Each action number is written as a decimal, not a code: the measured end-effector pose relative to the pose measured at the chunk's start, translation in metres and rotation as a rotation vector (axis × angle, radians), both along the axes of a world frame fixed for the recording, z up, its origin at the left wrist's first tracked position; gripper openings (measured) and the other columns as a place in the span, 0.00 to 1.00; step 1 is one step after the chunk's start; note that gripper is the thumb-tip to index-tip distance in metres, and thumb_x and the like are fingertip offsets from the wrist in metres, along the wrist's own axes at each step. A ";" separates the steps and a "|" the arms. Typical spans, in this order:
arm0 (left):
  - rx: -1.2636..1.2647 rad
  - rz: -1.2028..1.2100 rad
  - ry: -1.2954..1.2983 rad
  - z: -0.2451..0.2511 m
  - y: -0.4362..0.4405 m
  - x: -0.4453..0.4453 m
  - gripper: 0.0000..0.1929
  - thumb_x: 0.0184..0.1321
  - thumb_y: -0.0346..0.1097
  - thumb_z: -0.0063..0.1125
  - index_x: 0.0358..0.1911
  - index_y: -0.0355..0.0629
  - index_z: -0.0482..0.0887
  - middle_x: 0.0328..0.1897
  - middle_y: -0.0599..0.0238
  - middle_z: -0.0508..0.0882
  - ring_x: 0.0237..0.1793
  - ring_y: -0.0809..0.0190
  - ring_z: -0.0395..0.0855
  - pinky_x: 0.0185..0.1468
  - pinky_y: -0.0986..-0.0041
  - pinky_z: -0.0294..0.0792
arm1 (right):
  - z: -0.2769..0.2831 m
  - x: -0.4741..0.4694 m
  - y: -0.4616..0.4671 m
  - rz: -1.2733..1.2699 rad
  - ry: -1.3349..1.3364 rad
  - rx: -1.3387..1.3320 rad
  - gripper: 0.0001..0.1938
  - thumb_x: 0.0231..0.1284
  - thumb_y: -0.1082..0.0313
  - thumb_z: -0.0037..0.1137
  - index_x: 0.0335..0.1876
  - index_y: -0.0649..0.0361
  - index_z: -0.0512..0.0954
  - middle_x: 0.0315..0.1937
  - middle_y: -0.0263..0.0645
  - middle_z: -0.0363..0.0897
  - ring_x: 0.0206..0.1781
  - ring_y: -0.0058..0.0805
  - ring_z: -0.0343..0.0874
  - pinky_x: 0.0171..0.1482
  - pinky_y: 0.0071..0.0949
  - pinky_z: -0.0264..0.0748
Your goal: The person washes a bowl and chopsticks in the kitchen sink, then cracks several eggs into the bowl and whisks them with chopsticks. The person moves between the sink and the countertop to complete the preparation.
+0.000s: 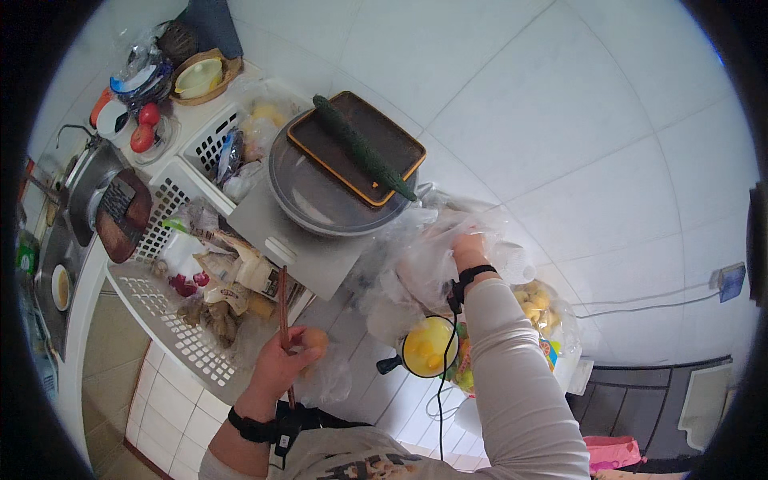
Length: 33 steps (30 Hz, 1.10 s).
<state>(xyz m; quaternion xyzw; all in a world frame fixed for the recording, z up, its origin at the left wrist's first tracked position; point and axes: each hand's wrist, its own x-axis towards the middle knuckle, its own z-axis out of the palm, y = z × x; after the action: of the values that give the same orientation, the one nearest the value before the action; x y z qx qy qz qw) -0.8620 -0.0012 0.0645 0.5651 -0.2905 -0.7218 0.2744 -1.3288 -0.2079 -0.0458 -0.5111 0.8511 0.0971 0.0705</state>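
My left hand [277,366] is closed around a brown egg [314,339] and a pair of wooden chopsticks [284,306], which stand nearly upright in the picture. Ahead and to the right, my right hand [469,247] reaches into a clear plastic bag [423,258]. Its fingers are hidden by the crumpled film, so its grip is unclear. Between my arms sits a small pan [403,359] with a black handle, holding several raw egg yolks [427,348]. A black cable from my right wrist strap crosses in front of the pan.
A grey basin [300,207] carries a dark tray [384,138] with a cucumber [363,147] across it. White plastic baskets [174,342] with ginger and packets stand at left, tomatoes [143,138] behind them. Bagged yellow fruit [533,303] lies beyond my right forearm.
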 end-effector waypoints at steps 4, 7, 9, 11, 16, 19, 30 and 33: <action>-0.051 -0.064 -0.010 0.001 0.002 -0.007 0.23 0.53 0.36 0.67 0.52 0.38 0.77 0.45 0.66 0.81 0.43 0.66 0.79 0.47 0.74 0.72 | -0.010 -0.009 0.006 0.076 0.038 -0.153 0.16 0.53 0.61 0.56 0.47 0.55 0.80 0.47 0.46 0.80 0.52 0.44 0.78 0.55 0.39 0.72; -0.066 -0.072 0.117 0.003 0.001 -0.017 0.20 0.55 0.36 0.64 0.51 0.40 0.78 0.40 0.71 0.81 0.37 0.71 0.77 0.41 0.78 0.71 | 0.000 -0.003 0.009 0.099 -0.092 -0.193 0.13 0.53 0.61 0.54 0.41 0.57 0.82 0.46 0.48 0.80 0.50 0.46 0.79 0.52 0.40 0.73; 0.089 -0.073 0.141 0.006 0.000 -0.022 0.18 0.58 0.37 0.62 0.51 0.41 0.79 0.37 0.73 0.80 0.31 0.74 0.73 0.34 0.81 0.66 | 0.012 0.006 0.017 0.173 -0.087 -0.144 0.12 0.54 0.62 0.53 0.38 0.58 0.83 0.45 0.48 0.80 0.48 0.47 0.79 0.51 0.40 0.74; 0.156 -0.088 0.216 0.012 -0.002 -0.028 0.16 0.60 0.37 0.59 0.51 0.43 0.79 0.35 0.75 0.80 0.26 0.76 0.68 0.29 0.83 0.62 | 0.031 0.014 0.022 0.320 0.075 -0.041 0.12 0.54 0.63 0.52 0.36 0.59 0.83 0.44 0.49 0.81 0.47 0.48 0.79 0.51 0.40 0.74; 0.030 -0.209 0.234 0.033 -0.008 -0.059 0.15 0.62 0.39 0.56 0.51 0.45 0.78 0.35 0.76 0.78 0.22 0.78 0.62 0.24 0.84 0.55 | 0.096 0.032 0.073 0.277 -0.260 -0.290 0.13 0.54 0.65 0.55 0.44 0.61 0.81 0.42 0.52 0.80 0.46 0.48 0.80 0.49 0.39 0.76; -0.053 -0.285 0.273 0.042 -0.013 -0.087 0.16 0.62 0.39 0.56 0.52 0.46 0.76 0.35 0.77 0.78 0.22 0.79 0.63 0.24 0.84 0.56 | 0.141 0.048 0.115 0.209 -0.401 -0.394 0.17 0.51 0.70 0.60 0.49 0.60 0.79 0.41 0.49 0.82 0.43 0.41 0.81 0.47 0.33 0.77; 0.096 -0.291 0.461 0.033 -0.005 -0.179 0.20 0.65 0.40 0.56 0.58 0.48 0.70 0.27 0.81 0.66 0.20 0.80 0.58 0.21 0.86 0.51 | 0.161 0.132 0.301 -0.184 -1.130 -1.350 0.28 0.60 0.81 0.52 0.66 0.63 0.60 0.57 0.43 0.69 0.56 0.31 0.73 0.60 0.29 0.69; 0.029 -0.305 0.440 0.024 0.007 -0.197 0.24 0.62 0.42 0.59 0.59 0.46 0.69 0.28 0.78 0.71 0.17 0.79 0.59 0.17 0.84 0.51 | 0.131 0.142 0.306 -0.181 -0.934 -1.341 0.29 0.60 0.82 0.51 0.68 0.62 0.59 0.59 0.41 0.68 0.60 0.31 0.70 0.62 0.31 0.67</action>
<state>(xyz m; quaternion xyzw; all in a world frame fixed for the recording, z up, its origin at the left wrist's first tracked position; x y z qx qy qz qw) -1.0593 0.0056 0.0887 0.3482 -0.2952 -0.8644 0.2108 -1.1864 0.0985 0.0853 -0.3616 0.6492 -0.6609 0.1048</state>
